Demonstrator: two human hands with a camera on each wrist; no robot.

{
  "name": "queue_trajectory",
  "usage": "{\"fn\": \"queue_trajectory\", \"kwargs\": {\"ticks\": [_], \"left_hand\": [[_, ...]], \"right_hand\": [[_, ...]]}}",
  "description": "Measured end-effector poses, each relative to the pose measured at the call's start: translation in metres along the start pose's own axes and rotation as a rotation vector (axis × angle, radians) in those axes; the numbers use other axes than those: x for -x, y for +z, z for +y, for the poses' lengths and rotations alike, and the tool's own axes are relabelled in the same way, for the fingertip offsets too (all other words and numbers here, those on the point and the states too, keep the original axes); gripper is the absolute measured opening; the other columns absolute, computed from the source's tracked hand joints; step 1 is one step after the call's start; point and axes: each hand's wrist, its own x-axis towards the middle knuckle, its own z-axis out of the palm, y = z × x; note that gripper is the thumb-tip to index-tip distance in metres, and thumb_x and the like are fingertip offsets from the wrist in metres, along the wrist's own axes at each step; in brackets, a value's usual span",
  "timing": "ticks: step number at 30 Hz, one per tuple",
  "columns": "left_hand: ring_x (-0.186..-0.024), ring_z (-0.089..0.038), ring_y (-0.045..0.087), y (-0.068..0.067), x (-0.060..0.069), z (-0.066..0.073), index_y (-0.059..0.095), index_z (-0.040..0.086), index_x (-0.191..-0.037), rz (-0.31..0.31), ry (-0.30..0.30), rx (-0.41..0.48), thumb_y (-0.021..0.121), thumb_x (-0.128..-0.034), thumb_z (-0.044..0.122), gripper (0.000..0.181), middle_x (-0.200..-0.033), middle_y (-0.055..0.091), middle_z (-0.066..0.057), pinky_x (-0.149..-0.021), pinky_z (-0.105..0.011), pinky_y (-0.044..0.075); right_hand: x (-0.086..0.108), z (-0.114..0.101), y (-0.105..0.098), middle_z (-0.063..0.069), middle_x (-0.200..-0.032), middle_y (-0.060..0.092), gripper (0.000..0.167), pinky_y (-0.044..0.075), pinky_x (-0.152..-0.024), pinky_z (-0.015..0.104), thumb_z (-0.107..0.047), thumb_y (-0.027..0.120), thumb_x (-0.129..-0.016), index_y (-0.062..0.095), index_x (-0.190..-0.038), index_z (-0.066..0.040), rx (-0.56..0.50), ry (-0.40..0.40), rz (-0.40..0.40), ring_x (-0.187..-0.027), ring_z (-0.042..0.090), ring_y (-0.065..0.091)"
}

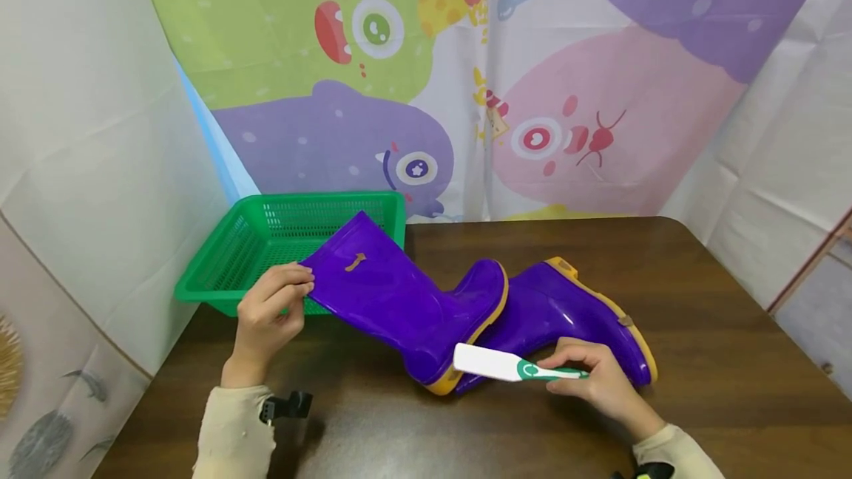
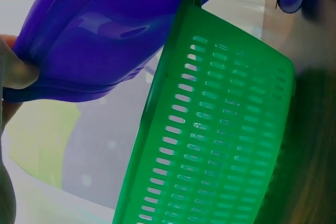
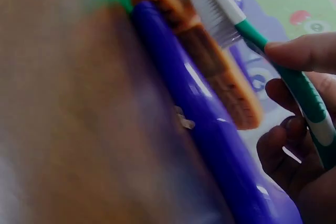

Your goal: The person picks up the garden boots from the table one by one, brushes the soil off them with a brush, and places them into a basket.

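A purple rain boot (image 1: 386, 283) with a yellow sole is tilted on its side, its shaft raised toward the left. My left hand (image 1: 271, 309) pinches the rim of that shaft; thumb and rim also show in the left wrist view. In my right hand (image 1: 592, 379) is a white and green brush (image 1: 489, 362), gripped by its handle. The right wrist view shows its bristles (image 3: 212, 11) at the boot's orange-yellow sole (image 3: 210, 51); whether they touch cannot be told. A second purple boot (image 1: 566, 309) lies on its side behind my right hand, partly hidden by the first.
A green plastic basket (image 1: 213, 294) with slotted walls stands at the back left of the brown wooden table (image 1: 719, 361), behind the raised boot shaft. A cartoon-printed curtain (image 1: 459, 161) hangs along the table's back edge. White cloth (image 1: 93, 109) covers the left side.
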Motion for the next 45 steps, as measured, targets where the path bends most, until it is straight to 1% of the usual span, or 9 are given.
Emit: {"fn": "queue_trajectory", "kwargs": {"ticks": [4,11,16,24,27,30,34,40,45], "left_hand": [[-0.063,-0.041,0.062,0.001,0.0,-0.001,0.064,-0.009,-0.064,-0.004,-0.009,-0.004,0.052,-0.0884,-0.007,0.027,-0.071,0.065,-0.023,-0.082,-0.039,0.057],[-0.063,-0.04,0.062,0.0,0.006,-0.004,0.065,-0.009,-0.064,-0.007,-0.016,-0.001,0.053,-0.088,-0.006,0.027,-0.071,0.065,-0.023,-0.091,-0.031,0.054],[-0.063,-0.041,0.062,0.0,0.006,-0.003,0.064,-0.009,-0.064,-0.016,-0.026,0.004,0.052,-0.0874,-0.007,0.026,-0.071,0.065,-0.023,-0.094,-0.028,0.052],[-0.063,-0.041,0.061,0.0,0.006,-0.003,0.064,-0.009,-0.064,-0.018,-0.032,0.005,0.051,-0.0853,-0.008,0.025,-0.071,0.065,-0.023,-0.096,-0.026,0.05],[-0.063,-0.041,0.061,0.0,0.006,-0.002,0.064,-0.009,-0.064,-0.018,-0.031,0.007,0.05,-0.0843,-0.009,0.024,-0.071,0.065,-0.023,-0.095,-0.026,0.051],[-0.063,-0.041,0.061,0.0,0.005,-0.002,0.064,-0.009,-0.064,-0.021,-0.036,0.004,0.051,-0.0848,-0.009,0.024,-0.071,0.065,-0.023,-0.094,-0.027,0.051],[-0.063,-0.041,0.062,0.0,0.004,-0.002,0.064,-0.009,-0.064,-0.026,-0.037,-0.004,0.052,-0.0858,-0.008,0.025,-0.071,0.065,-0.023,-0.093,-0.028,0.052],[-0.063,-0.041,0.061,0.0,0.005,-0.003,0.064,-0.009,-0.064,-0.025,-0.036,0.0,0.05,-0.0838,-0.009,0.024,-0.071,0.065,-0.023,-0.092,-0.028,0.053],[-0.062,-0.04,0.061,0.0,0.006,-0.004,0.064,-0.009,-0.064,-0.022,-0.035,-0.004,0.05,-0.0831,-0.008,0.024,-0.071,0.065,-0.023,-0.084,-0.031,0.055]], "right_hand": [[0.0,0.006,0.007,0.009,-0.074,0.062,0.039,0.046,-0.057,0.027,0.023,0.076,-0.063,0.076,-0.094,0.0,-0.038,-0.004,-0.047,-0.066,0.016,0.054],[0.005,0.015,0.013,0.009,-0.07,0.059,0.042,0.045,-0.055,0.026,0.024,0.075,-0.061,0.077,-0.094,-0.002,-0.099,-0.021,-0.087,-0.068,0.008,0.054],[0.004,0.015,0.014,0.008,-0.069,0.059,0.042,0.045,-0.054,0.026,0.023,0.076,-0.061,0.077,-0.094,-0.003,-0.112,-0.033,-0.126,-0.066,0.011,0.053],[0.002,0.017,0.017,0.004,-0.069,0.057,0.041,0.044,-0.052,0.023,0.017,0.079,-0.062,0.076,-0.095,-0.006,-0.056,-0.135,-0.221,-0.058,0.017,0.049],[0.002,0.018,0.014,0.005,-0.07,0.058,0.044,0.042,-0.051,0.023,0.021,0.077,-0.062,0.076,-0.098,-0.003,-0.082,-0.184,-0.187,-0.058,0.018,0.049],[0.001,0.018,0.008,0.008,-0.072,0.059,0.048,0.042,-0.052,0.026,0.028,0.074,-0.059,0.076,-0.099,0.001,-0.089,-0.217,-0.083,-0.061,0.018,0.05],[0.001,0.017,0.0,0.008,-0.073,0.061,0.049,0.042,-0.054,0.027,0.03,0.073,-0.056,0.076,-0.096,0.002,-0.058,-0.192,-0.005,-0.063,0.017,0.053],[0.003,0.017,0.001,0.008,-0.068,0.057,0.044,0.044,-0.053,0.028,0.026,0.075,-0.06,0.077,-0.095,-0.001,-0.076,-0.094,-0.076,-0.061,0.018,0.051],[0.005,0.018,0.003,0.009,-0.065,0.054,0.042,0.043,-0.052,0.028,0.024,0.075,-0.06,0.077,-0.095,-0.001,-0.12,-0.055,-0.138,-0.059,0.018,0.047]]}}
